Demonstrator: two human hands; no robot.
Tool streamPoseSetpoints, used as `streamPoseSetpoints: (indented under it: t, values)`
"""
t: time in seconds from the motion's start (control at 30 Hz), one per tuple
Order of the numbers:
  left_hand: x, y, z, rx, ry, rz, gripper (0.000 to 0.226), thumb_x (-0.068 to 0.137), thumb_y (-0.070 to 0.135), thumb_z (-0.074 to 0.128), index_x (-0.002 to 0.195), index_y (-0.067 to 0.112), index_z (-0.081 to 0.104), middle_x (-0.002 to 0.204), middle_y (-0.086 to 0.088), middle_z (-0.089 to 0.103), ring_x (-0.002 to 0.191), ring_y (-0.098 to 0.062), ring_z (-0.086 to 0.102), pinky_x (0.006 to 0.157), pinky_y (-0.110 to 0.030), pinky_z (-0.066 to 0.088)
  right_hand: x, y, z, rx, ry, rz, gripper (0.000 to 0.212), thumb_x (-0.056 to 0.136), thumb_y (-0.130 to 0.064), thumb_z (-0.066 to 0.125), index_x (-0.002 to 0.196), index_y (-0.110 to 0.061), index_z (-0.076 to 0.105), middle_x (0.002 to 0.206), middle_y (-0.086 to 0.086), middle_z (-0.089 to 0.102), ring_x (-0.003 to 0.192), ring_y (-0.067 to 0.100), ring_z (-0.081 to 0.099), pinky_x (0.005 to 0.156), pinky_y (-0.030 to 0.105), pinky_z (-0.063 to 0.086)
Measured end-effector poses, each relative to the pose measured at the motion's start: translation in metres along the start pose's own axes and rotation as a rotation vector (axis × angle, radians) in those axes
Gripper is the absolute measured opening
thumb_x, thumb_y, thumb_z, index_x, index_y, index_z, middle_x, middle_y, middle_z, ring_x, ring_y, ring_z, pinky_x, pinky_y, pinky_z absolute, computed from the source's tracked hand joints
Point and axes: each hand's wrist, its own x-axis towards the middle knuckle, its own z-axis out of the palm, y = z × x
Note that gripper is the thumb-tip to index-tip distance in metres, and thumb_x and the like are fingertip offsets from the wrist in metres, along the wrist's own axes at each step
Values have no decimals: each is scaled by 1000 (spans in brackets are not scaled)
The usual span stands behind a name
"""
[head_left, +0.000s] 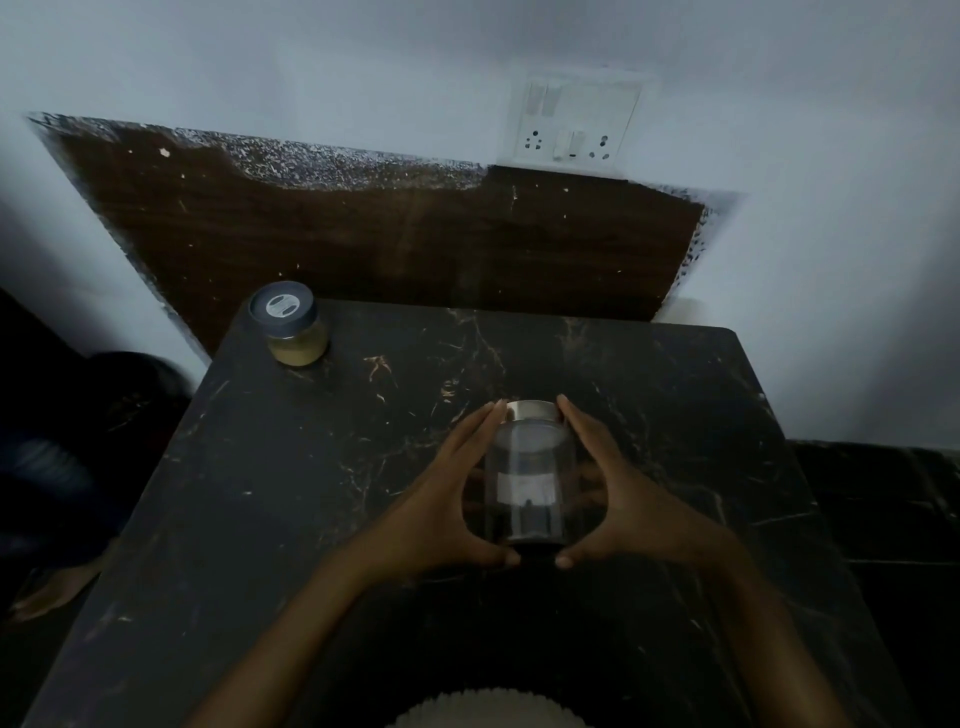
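A clear glass jar (530, 467) with a silver metal lid is in the middle of the black marble table (291, 493), its lid end pointing away from me. My left hand (441, 499) holds its left side and my right hand (628, 499) its right side. On both hands the fingers reach along the glass to the lid and the thumbs curl under the dark base. A pale label shows through the glass. Whether the jar rests on the table or is lifted I cannot tell.
A small jar (291, 332) with a grey lid and a pale yellow filling stands at the table's far left corner. Behind the table are a dark wooden panel (415, 244) and a white wall socket plate (571, 124). The room is dim.
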Motion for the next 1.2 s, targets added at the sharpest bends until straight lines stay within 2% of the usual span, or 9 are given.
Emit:
streamPoseSetpoints:
  t: [0.1,0.27,0.43,0.57,0.7,0.8,0.97,1.03,1.2]
  values:
    - [4,5,0,176,-41,1,132,57,47,83,134,56,-24,148,25,-28,142,-8,-5,112,-33,25,1,-3,4,-65,34,-8,132,54,-19,88,140,-49,-8,143,-30,0,133,2,19,103,18,33]
    - [7,11,0,190,-28,16,123,64,37,82,131,57,-19,145,26,-20,138,-10,9,106,-25,31,-1,-4,4,-94,39,-26,129,55,-21,87,134,-55,-8,129,-46,-3,112,-32,14,83,-7,31]
    - [3,13,-4,116,-8,36,124,62,34,83,134,59,-16,144,29,-14,137,-7,11,105,-17,30,-8,-4,-6,3,-42,4,133,55,-19,87,131,-63,-12,149,-28,-4,137,2,18,109,24,28]
    - [1,16,-5,76,-37,26,126,61,34,84,139,51,-14,147,28,-20,140,-3,1,113,-29,28,-9,-5,-6,89,-29,-11,129,55,-5,85,131,-60,-3,150,-18,12,125,-7,37,94,11,41]
    - [2,19,-4,178,-55,41,128,60,41,84,133,51,-21,142,26,-38,136,3,-17,110,-21,15,-6,-6,-3,-23,22,-14,128,54,-16,88,135,-56,-3,143,-29,8,127,-8,26,88,-2,35]
    - [6,22,-2,213,-47,59,125,62,43,82,133,52,-21,145,25,-32,138,-1,-9,113,-26,22,-4,-6,0,-93,41,-19,128,55,-21,87,130,-59,-8,132,-37,4,114,-24,18,80,-9,29]
    - [3,18,-4,119,19,61,120,63,37,82,138,49,-10,150,19,-12,130,19,1,106,-6,22,-6,-7,-6,-57,-8,-12,129,56,-24,87,131,-62,-11,138,-40,-1,119,-24,17,87,-4,29]
    - [2,18,-5,73,33,45,121,60,39,82,142,46,-7,149,21,-9,135,10,7,107,-11,27,-8,-9,-9,-36,-35,1,130,56,-22,87,130,-64,-12,144,-35,-2,129,-11,21,95,3,28]
    - [-2,20,-5,2,-18,11,124,58,45,82,137,52,-13,148,28,-14,140,0,3,112,-19,23,-9,-11,-9,9,-27,7,129,54,-12,87,133,-58,-4,144,-26,11,118,-19,32,87,1,38]
